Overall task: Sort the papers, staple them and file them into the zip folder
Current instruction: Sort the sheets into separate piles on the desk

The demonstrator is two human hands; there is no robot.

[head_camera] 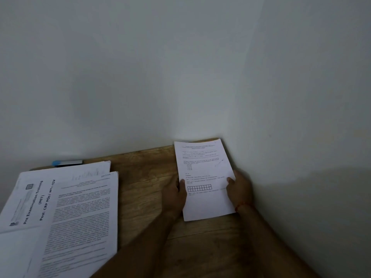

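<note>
Printed sheets: being held at the wooden surface's right end, beside the wall.
Left hand: pinching the sheets' left edge.
Right hand: gripping their right edge.
Paper stack: lying well apart, leftward.

The sheet at the right is printed black on white, with a small grid of boxes. The table is marked by brown wood grain. The pile of papers at the left is white with black text. A blue-and-dark object is seen far left, a pale grey wall beyond, and a red thread at the wrist of the right hand.
</note>
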